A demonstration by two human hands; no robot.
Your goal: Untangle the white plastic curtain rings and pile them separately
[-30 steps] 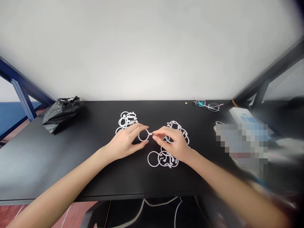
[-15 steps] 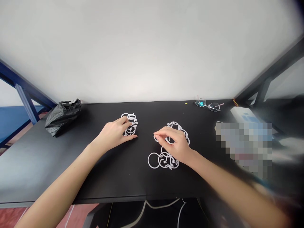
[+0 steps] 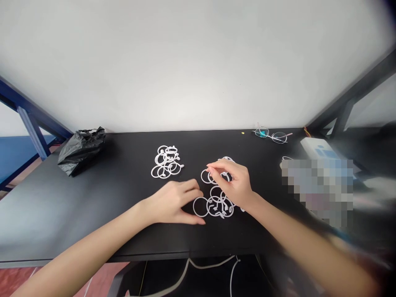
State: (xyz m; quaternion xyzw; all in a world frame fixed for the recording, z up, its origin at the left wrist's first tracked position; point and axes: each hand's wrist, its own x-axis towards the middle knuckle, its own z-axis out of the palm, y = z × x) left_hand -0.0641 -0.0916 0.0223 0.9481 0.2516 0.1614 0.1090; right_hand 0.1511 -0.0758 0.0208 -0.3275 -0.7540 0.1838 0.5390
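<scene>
Our left hand (image 3: 177, 201) is hanging open over the table (image 3: 123, 185), thumb and fingers parting around the left side of a ring (image 3: 201, 216), which is lying flat at the edge of the right pile (image 3: 219, 206) and overlapping its neighbour; we are not seeing any grip on it. Our right hand (image 3: 233, 179) is bringing thumb and forefinger tips together above the pile's far part, and we cannot tell whether anything small is sitting in that pinch. We seem to be working at a picking-up step with the left; taking the ring would be calling for a light closing of thumb and fingers on its thin rim, without dragging the piece beside it. The rings are looking smooth, slender and plastic-like, all matt white, with small pronged bits (image 3: 222, 213) lying among the nearer ones. Farther left, the left pile (image 3: 168, 164) is showing overlapping rings with little knobs on their rims. Beyond, a thin, crinkled black bag (image 3: 83, 152) is slumping at the table's left end, wire-framed glasses (image 3: 270, 136) are resting near the back edge, and a pale box (image 3: 320, 150) is standing out at right. Behind everything, a plain pale wall (image 3: 185, 74) is rising.
</scene>
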